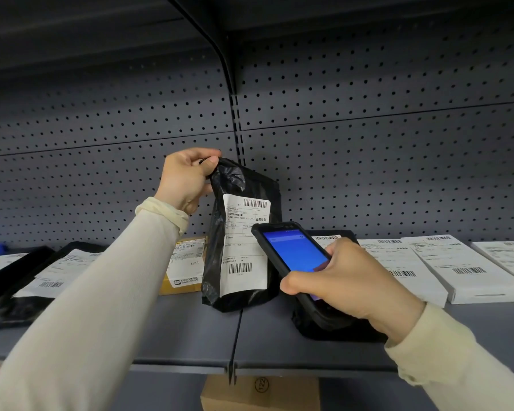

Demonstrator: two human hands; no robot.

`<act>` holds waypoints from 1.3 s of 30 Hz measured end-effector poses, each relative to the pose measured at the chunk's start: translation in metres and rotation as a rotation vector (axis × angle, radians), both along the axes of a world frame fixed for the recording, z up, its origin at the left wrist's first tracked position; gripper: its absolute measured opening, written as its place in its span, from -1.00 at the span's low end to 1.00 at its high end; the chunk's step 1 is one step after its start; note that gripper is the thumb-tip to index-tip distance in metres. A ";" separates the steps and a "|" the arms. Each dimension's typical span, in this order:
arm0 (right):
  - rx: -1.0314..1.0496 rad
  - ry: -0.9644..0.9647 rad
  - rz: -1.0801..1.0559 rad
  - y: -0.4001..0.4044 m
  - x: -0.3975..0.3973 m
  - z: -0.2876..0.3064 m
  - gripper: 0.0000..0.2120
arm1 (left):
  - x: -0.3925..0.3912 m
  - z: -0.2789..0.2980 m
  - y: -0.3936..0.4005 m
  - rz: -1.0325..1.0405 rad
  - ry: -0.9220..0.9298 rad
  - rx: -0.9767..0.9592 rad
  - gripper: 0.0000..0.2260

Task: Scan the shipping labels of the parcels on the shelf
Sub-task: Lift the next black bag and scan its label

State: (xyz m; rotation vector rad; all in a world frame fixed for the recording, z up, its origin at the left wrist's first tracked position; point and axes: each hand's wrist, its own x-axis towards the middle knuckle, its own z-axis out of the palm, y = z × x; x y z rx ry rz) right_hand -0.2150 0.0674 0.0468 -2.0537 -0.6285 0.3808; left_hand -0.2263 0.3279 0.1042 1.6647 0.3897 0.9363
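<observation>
Parcel [244,232], crinkled black poly bag, upright; left grip [187,176] pinching top; right grip [347,280] clasping slab scanner [294,250]

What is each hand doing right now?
Left hand: fingers pinch the black parcel by its top.
Right hand: fingers grip the scanner.

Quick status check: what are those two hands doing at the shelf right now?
Left hand pinches black parcel upright by its top. Right hand grips handheld scanner, screen blue, overlapping the shipping label. Barcodes unobstructed.
</observation>
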 end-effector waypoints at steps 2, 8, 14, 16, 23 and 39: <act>-0.006 -0.005 0.004 0.000 0.000 0.000 -0.58 | 0.001 0.000 0.001 -0.002 0.005 0.002 -0.83; -0.010 0.008 0.001 0.001 0.002 -0.001 -0.55 | 0.002 -0.001 0.000 0.009 -0.009 0.011 -0.84; 0.011 0.027 -0.006 0.005 0.008 -0.006 -0.47 | 0.006 -0.009 0.002 -0.040 -0.024 -0.025 -0.92; 0.007 0.023 -0.007 0.007 0.011 -0.008 -0.46 | 0.007 -0.012 0.004 -0.083 0.004 -0.029 -0.95; 0.017 -0.033 -0.016 0.015 0.022 -0.002 -0.52 | 0.011 -0.013 0.008 -0.092 0.071 -0.007 -0.96; 0.073 -0.038 -0.047 0.036 0.045 -0.001 -0.48 | 0.028 -0.017 0.017 -0.088 0.076 -0.267 -0.87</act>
